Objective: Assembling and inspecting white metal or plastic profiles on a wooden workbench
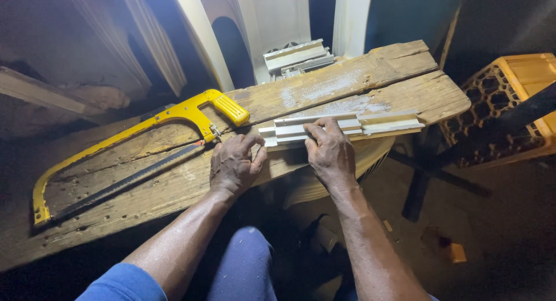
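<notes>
A long white plastic channel strip lies flat along a rough wooden plank. My right hand presses down on the strip with its fingertips, near the strip's left half. My left hand rests on the plank just left of the strip's end, fingers curled, its thumb and forefinger close to that end. A yellow hacksaw lies on the plank to the left of my left hand, its handle pointing toward the strip.
Short white cut pieces are piled on a white plastic chair behind the plank. An orange plastic crate stands at the right. My knees in blue cloth are below the plank.
</notes>
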